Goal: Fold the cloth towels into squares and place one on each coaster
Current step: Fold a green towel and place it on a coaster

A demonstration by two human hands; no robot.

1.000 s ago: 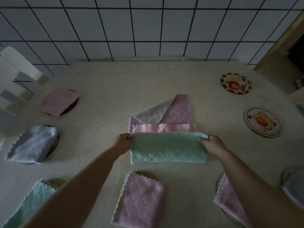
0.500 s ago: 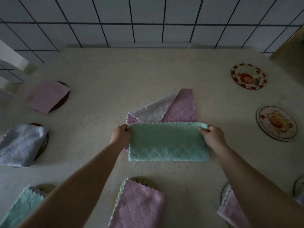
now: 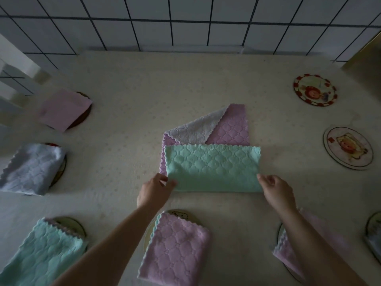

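Note:
A green towel [image 3: 212, 167], folded in half into a wide strip, lies at the table's middle on top of a purple towel [image 3: 233, 129] whose white underside is turned over at one corner. My left hand [image 3: 155, 191] pinches the strip's near left corner. At the near right corner, my right hand [image 3: 277, 189] pinches the strip with curled fingers. Two round picture coasters are bare at the right: a red-rimmed coaster [image 3: 314, 89] and a pale coaster [image 3: 348, 148].
Folded towels sit on coasters around me: a pink towel [image 3: 65, 109], a grey-blue towel [image 3: 31, 168] and a green towel [image 3: 41, 254] at left, a pink towel [image 3: 175, 248] near centre, another pink towel [image 3: 286, 252] under my right forearm. A tiled wall [image 3: 189, 21] backs the table.
Both hands laid the green towel's far edge down and drew back to its near corners. The folded strip now lies flat over the purple towel.

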